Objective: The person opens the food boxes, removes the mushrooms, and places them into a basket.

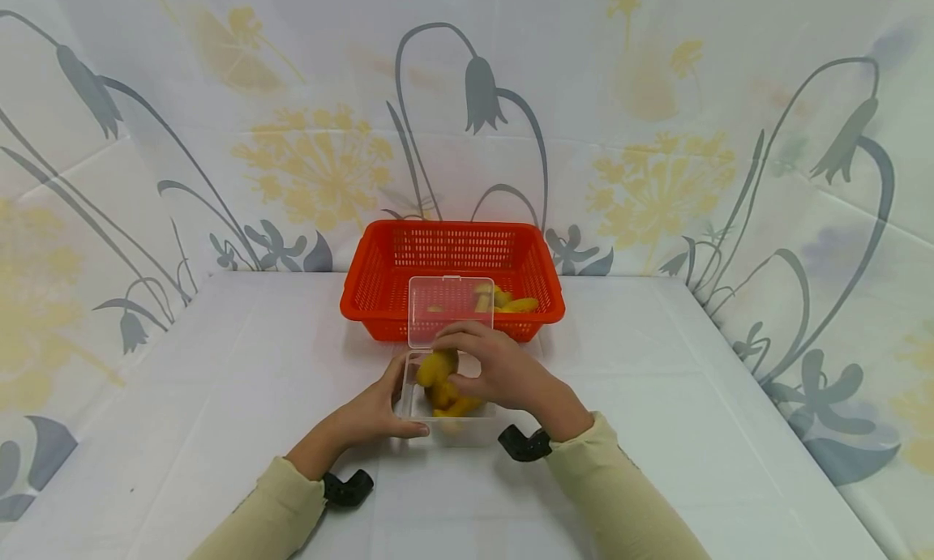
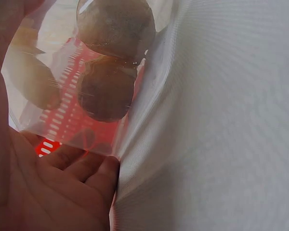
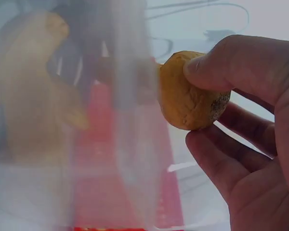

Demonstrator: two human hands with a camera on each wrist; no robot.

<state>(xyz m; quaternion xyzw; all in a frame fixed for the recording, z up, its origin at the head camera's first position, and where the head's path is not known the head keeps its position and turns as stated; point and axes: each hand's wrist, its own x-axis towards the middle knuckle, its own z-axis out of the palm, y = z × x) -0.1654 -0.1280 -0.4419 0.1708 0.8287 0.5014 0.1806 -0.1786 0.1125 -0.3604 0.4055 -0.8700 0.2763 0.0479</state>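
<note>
My right hand (image 1: 503, 369) pinches a knobbly yellow piece (image 3: 188, 96), like a ginger root, between thumb and fingers. It has a rough dark patch at one end. In the head view the piece is inside or just over a clear plastic box (image 1: 467, 432), whose lid (image 1: 430, 309) stands raised at the back. Other yellow pieces (image 1: 461, 408) lie in the box. With thumb in front and fingers behind, my left hand (image 1: 372, 414) grips the box's left side. The left wrist view shows brownish rounded pieces (image 2: 108, 89) through the plastic.
Behind the box stands a red perforated basket (image 1: 452, 232) with several yellow pieces (image 1: 520, 305) at its right side. A white cloth (image 1: 241, 365) covers the table, and a flower-printed sheet (image 1: 467, 171) hangs behind.
</note>
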